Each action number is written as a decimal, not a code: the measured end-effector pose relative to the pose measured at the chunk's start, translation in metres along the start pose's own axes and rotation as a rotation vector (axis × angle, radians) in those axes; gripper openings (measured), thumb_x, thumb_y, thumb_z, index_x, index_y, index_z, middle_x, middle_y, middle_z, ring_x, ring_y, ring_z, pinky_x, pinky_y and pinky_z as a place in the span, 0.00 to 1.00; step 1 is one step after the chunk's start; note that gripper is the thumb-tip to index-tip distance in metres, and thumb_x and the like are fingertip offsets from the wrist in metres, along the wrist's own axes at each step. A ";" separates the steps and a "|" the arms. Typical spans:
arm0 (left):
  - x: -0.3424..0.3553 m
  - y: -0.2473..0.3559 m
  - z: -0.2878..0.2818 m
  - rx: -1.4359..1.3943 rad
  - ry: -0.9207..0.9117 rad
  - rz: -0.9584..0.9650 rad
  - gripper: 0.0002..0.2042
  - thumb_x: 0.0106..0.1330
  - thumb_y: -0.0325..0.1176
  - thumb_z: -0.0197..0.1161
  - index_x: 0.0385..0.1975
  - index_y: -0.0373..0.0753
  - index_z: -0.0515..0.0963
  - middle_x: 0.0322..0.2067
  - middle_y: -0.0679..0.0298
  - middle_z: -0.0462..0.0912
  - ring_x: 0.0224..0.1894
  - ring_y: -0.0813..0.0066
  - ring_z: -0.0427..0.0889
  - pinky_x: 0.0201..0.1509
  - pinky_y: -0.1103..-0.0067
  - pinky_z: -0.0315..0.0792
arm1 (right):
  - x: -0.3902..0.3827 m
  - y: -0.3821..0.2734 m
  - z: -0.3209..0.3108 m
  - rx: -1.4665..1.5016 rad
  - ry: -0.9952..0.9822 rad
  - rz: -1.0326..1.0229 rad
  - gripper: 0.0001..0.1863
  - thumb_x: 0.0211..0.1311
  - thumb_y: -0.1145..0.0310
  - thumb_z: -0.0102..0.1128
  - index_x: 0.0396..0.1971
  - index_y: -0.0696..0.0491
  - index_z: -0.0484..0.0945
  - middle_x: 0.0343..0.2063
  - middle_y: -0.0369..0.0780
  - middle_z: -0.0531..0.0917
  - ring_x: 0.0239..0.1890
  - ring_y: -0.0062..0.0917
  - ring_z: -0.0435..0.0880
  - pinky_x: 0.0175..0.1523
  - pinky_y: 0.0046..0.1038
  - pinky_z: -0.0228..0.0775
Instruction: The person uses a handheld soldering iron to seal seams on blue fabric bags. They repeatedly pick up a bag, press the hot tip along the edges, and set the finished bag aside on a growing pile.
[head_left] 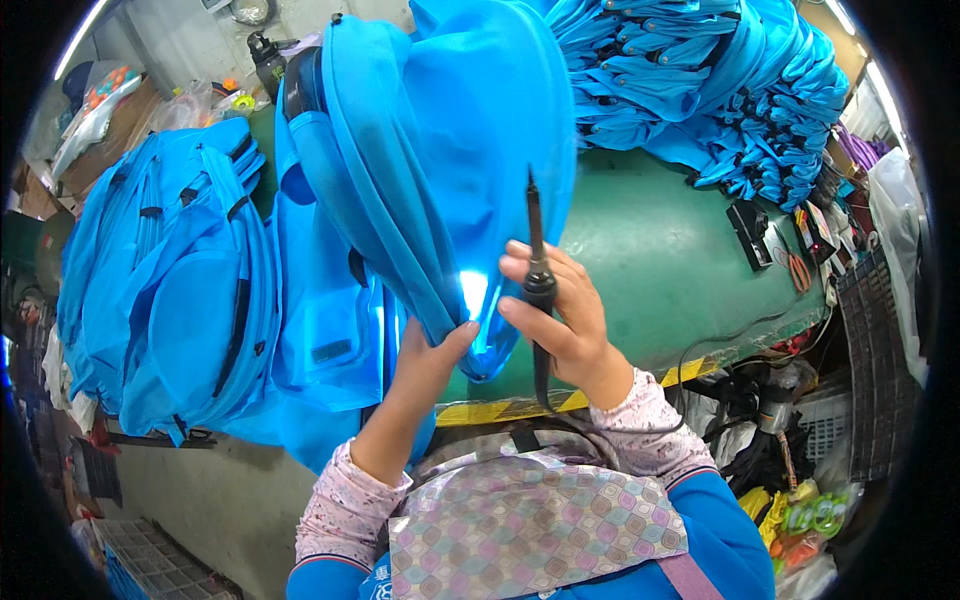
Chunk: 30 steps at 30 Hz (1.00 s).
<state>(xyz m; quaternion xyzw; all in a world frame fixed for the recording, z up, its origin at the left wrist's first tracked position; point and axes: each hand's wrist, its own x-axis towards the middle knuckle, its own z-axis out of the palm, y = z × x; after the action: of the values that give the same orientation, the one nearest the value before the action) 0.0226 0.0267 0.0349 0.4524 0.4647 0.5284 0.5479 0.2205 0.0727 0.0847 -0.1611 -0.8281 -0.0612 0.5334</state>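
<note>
A large blue bag [480, 150] stands up in front of me on the green table [660, 235], its folded side panels toward the left. My left hand [430, 365] grips its lower near edge, thumb on top and the other fingers mostly hidden behind the cloth. In my right hand [582, 325] is a soldering iron [540, 285], held by its dark handle with the tip pointing up and away from me. That tip appears in front of the bag's right side; whether it touches the cloth I cannot tell. A bright patch of light falls on the bag beside my left thumb.
More blue bags [150, 270] are heaped at the left. A tall stack of blue bags [690, 100] fills the far right. Orange-handled pliers or scissors [799, 272] lie near a black box [748, 235]. The iron's black cord [683, 370] loops over the yellow-striped table edge.
</note>
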 end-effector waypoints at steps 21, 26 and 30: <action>-0.003 -0.033 0.018 -0.335 0.179 0.154 0.15 0.64 0.30 0.70 0.48 0.35 0.79 0.44 0.63 0.85 0.45 0.76 0.82 0.52 0.77 0.74 | -0.010 -0.035 -0.005 0.010 0.124 0.205 0.18 0.52 0.70 0.70 0.45 0.54 0.81 0.21 0.33 0.76 0.26 0.28 0.71 0.37 0.32 0.60; -0.003 -0.031 0.020 -0.400 0.177 0.111 0.12 0.64 0.28 0.69 0.46 0.37 0.79 0.41 0.65 0.85 0.42 0.76 0.82 0.51 0.78 0.74 | -0.018 -0.045 -0.011 -0.006 0.022 0.034 0.16 0.51 0.67 0.67 0.41 0.54 0.83 0.17 0.29 0.71 0.24 0.23 0.70 0.37 0.30 0.58; -0.006 -0.030 0.018 -0.387 0.176 0.103 0.12 0.64 0.28 0.69 0.45 0.37 0.79 0.39 0.67 0.84 0.40 0.78 0.81 0.49 0.79 0.74 | -0.018 -0.042 -0.001 -0.035 0.006 -0.038 0.16 0.51 0.67 0.68 0.41 0.54 0.82 0.17 0.28 0.71 0.24 0.22 0.70 0.37 0.29 0.58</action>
<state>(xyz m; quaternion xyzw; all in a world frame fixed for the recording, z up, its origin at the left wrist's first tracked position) 0.0454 0.0201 0.0087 0.3141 0.3767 0.6726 0.5542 0.2142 0.0297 0.0722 -0.1545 -0.8282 -0.0862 0.5318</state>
